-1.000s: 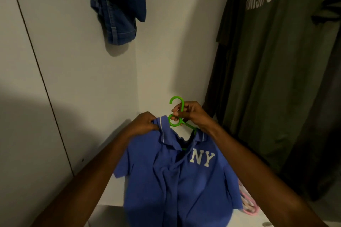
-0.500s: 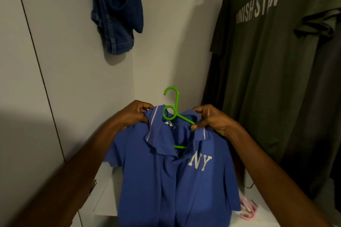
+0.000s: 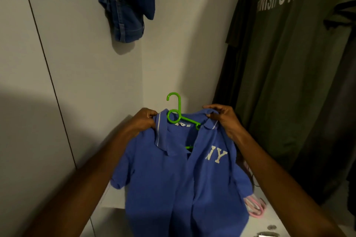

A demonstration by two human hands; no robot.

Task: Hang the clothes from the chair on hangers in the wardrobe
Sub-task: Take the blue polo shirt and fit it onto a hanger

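A blue polo shirt (image 3: 173, 179) with white "NY" letters hangs from a green plastic hanger (image 3: 178, 115), whose hook stands up free above the collar. My left hand (image 3: 143, 122) grips the shirt's left shoulder by the collar. My right hand (image 3: 221, 117) pinches the right shoulder and collar. The hanger's arms are mostly hidden inside the shirt. I hold it low inside the wardrobe, in front of the white back corner.
A dark green T-shirt (image 3: 292, 82) with white lettering hangs close on the right. Blue denim jeans (image 3: 127, 4) hang at the top left. Pink hangers (image 3: 255, 208) lie on the white shelf (image 3: 113, 200) below. White wardrobe walls stand left and behind.
My right hand left the hanger's hook and took the shirt's right shoulder. The shirt and hanger rose a little and the collar spread wider between my hands.
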